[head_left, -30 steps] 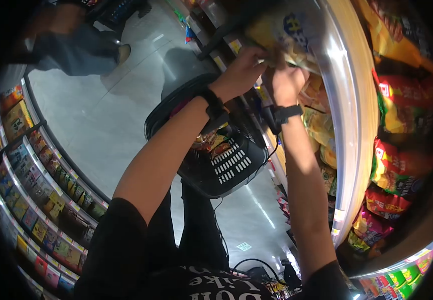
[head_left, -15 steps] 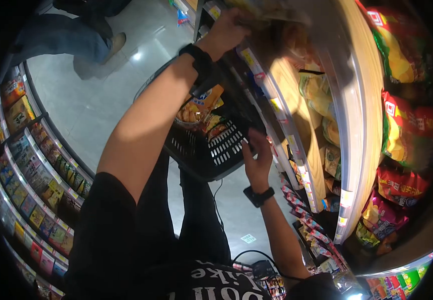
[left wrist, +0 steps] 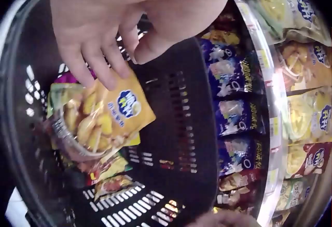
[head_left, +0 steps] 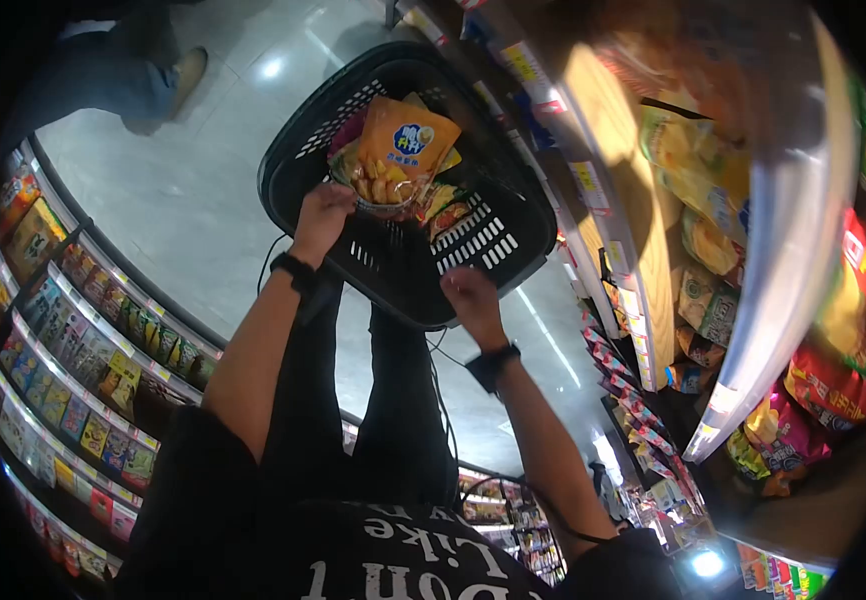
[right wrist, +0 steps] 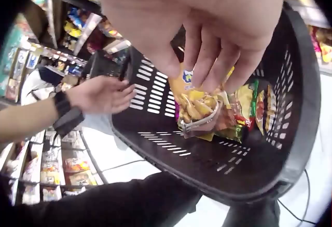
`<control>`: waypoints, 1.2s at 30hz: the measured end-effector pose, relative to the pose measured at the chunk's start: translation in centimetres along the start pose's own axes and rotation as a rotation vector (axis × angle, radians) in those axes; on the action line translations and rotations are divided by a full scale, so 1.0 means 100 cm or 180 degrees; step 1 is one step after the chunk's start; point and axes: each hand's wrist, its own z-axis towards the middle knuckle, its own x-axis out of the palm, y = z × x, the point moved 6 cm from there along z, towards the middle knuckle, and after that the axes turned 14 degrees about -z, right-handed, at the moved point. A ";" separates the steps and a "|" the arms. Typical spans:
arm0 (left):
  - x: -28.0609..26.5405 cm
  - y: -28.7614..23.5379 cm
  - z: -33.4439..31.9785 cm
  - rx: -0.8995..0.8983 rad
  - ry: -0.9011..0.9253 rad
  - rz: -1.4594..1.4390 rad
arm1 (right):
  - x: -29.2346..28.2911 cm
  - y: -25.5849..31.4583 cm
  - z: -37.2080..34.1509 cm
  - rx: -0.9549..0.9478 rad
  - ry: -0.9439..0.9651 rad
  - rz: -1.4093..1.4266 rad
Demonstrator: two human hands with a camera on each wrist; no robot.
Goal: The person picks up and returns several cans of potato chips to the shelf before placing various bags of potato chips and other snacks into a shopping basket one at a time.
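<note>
A black shopping basket is in the middle of the head view. Inside it, an orange snack bag with a blue-and-white logo lies on top of other colourful packets. My left hand is at the basket's left side, its relaxed fingers reaching toward the bag and nothing between them. In the left wrist view the fingertips overlap the bag's upper edge. My right hand is over the basket's near right rim, holding nothing, with fingers bent loosely. Dark bands with wrist cameras sit on both wrists.
To the right, shelves hold yellow, orange and red snack bags behind clear guards. Racks of small packets line the left. At the upper left, another person's leg and shoe stand on the shiny floor.
Both hands were up at the right-hand shelf a second ago, around a blurred bag. My right hand came down to the basket first; the left followed, away from the shelf.
</note>
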 end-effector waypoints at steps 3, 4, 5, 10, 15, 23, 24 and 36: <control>-0.021 0.034 -0.024 -0.0433 0.0050 -0.0206 | 0.053 -0.071 0.074 0.0486 0.0115 -0.0069; -0.029 0.046 -0.026 -0.0334 0.0199 -0.0190 | 0.071 -0.107 0.101 0.0480 0.0031 -0.0430; -0.038 0.060 -0.026 -0.0564 0.0187 -0.0053 | 0.080 -0.126 0.120 0.0495 -0.0075 -0.0794; -0.059 0.047 -0.037 -0.0507 0.0310 -0.0444 | 0.125 -0.101 0.191 0.1461 -0.0195 0.0348; -0.049 0.044 -0.034 -0.0394 0.0532 -0.0366 | 0.144 -0.088 0.222 0.1255 0.0647 0.0858; -0.051 0.042 -0.037 -0.0386 0.0324 -0.0226 | 0.120 -0.020 0.198 0.0273 0.0536 0.0179; -0.051 0.040 -0.036 -0.0555 0.0292 -0.0184 | 0.116 -0.010 0.184 0.0004 0.0218 0.0271; 0.094 -0.106 -0.070 0.0308 0.1903 -0.0190 | -0.101 0.120 0.015 -0.0247 -0.0777 0.0601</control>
